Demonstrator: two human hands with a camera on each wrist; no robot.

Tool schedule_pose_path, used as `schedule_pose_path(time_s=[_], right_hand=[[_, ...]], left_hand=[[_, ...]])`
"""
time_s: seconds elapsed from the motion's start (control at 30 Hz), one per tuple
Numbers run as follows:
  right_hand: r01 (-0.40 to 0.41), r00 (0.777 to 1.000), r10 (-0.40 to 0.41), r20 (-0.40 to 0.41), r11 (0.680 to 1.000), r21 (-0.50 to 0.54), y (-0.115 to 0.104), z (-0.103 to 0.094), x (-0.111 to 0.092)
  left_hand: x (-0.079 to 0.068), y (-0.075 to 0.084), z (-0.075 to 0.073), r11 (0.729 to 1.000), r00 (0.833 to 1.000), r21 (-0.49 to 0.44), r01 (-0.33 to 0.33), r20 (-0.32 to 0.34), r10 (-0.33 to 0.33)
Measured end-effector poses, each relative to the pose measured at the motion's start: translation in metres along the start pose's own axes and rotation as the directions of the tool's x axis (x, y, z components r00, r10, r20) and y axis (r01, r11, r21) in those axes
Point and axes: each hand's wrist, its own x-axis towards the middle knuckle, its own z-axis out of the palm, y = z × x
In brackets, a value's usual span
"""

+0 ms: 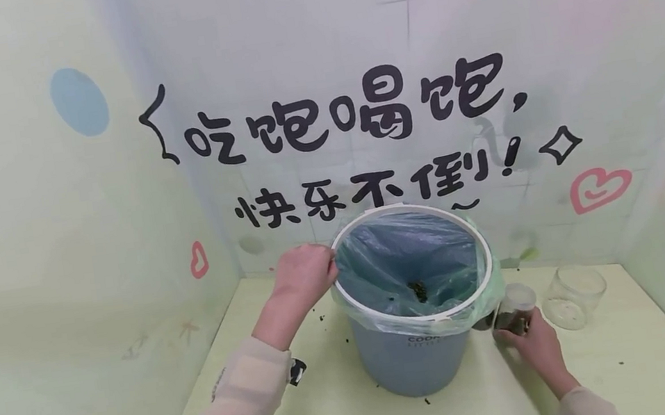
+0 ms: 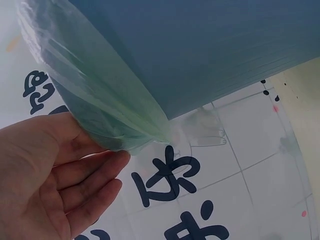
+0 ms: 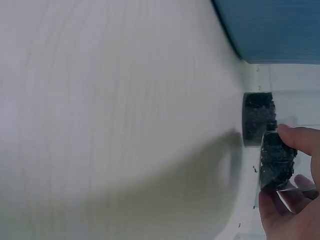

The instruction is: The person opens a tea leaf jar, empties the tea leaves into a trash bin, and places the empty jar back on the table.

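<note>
My left hand (image 1: 304,271) grips the white rim of a blue-grey trash bin (image 1: 413,365) at its left side. A translucent green bag (image 2: 107,100) lines the bin and folds over the rim. Down in the bag lies a small clump of dark leaf bits (image 1: 419,291). My right hand (image 1: 536,342), right of the bin, holds a clear glass (image 3: 277,162) partly filled with dark leaf bits, between thumb and fingers. Beside it, nearer the bin, a second glass with dark contents (image 3: 258,117) is mostly hidden behind the bin in the head view.
A clear glass vessel (image 1: 580,290) lies or leans at the right rear of the pale table (image 1: 309,414). Dark crumbs are scattered on the tabletop around the bin. Printed walls (image 1: 312,49) enclose the table at the back and on both sides.
</note>
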Motion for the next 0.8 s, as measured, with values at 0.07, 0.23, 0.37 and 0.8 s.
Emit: schedule_pose_path(time_s=[0.07,0.23,0.37,0.8], right_hand=[[0.024,0.999,-0.024,-0.039,1.0,-0.019,-0.001,-0.004,0.001],[0.082,0.988,-0.087,-0.125,0.996,-0.042,-0.005,-0.011,0.002],[0.104,0.98,-0.109,-0.167,0.994,-0.037,-0.009,-0.017,0.002],[0.17,0.967,-0.17,-0.188,0.985,-0.017,-0.031,-0.039,-0.001]], left_hand=[[0.0,0.0,0.0,1.0,1.0,0.001,0.003,0.004,-0.003],[0.002,0.002,-0.001,1.0,1.0,0.002,0.003,0.009,-0.003],[0.003,0.002,-0.001,1.0,1.0,0.001,-0.002,0.004,0.002],[-0.001,0.002,-0.002,1.0,1.0,0.012,-0.005,-0.004,0.005]])
